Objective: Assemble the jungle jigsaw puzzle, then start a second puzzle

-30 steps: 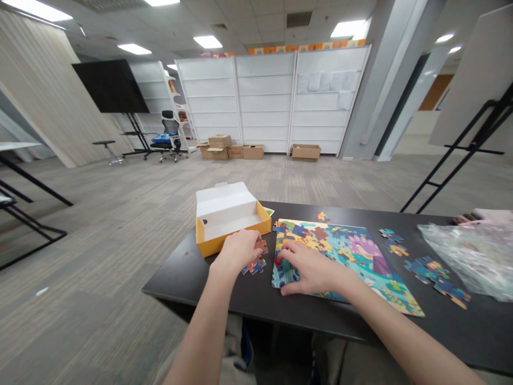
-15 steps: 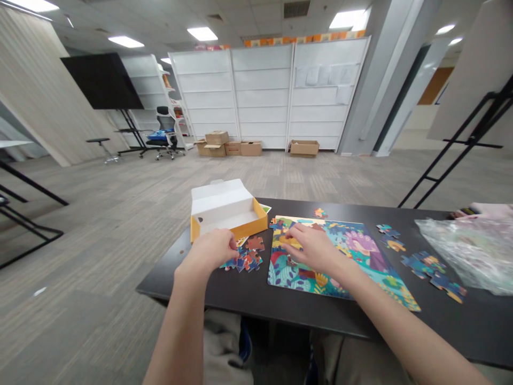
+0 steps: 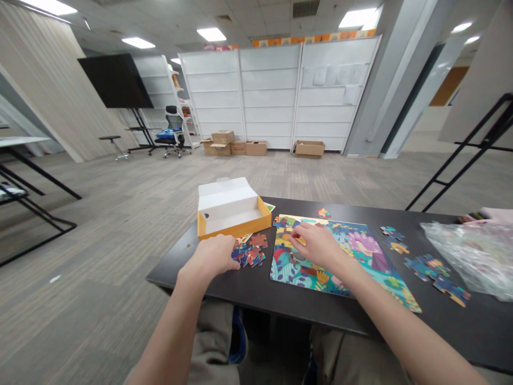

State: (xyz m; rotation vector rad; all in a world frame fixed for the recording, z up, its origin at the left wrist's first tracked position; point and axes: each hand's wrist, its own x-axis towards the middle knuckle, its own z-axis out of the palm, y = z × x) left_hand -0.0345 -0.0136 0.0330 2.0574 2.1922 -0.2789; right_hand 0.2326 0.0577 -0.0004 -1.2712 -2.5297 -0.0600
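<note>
A colourful jigsaw puzzle (image 3: 352,256) lies partly assembled on the black table (image 3: 224,283). My right hand (image 3: 316,245) rests on its upper left part, fingers curled and pinched at a piece near the top edge. My left hand (image 3: 212,256) lies on the table, fingers bent, touching a small heap of loose puzzle pieces (image 3: 250,250). Just behind that heap stands an open yellow box (image 3: 232,211) with a white inside.
More loose pieces (image 3: 435,270) lie to the right of the puzzle, beside a crumpled clear plastic bag (image 3: 473,251). One piece (image 3: 323,213) sits at the table's far edge. Cardboard boxes, an office chair and black stands are on the floor beyond.
My right hand has moved from the puzzle's lower left corner up toward its top edge. My left hand has slid back toward me, uncovering the loose pieces.
</note>
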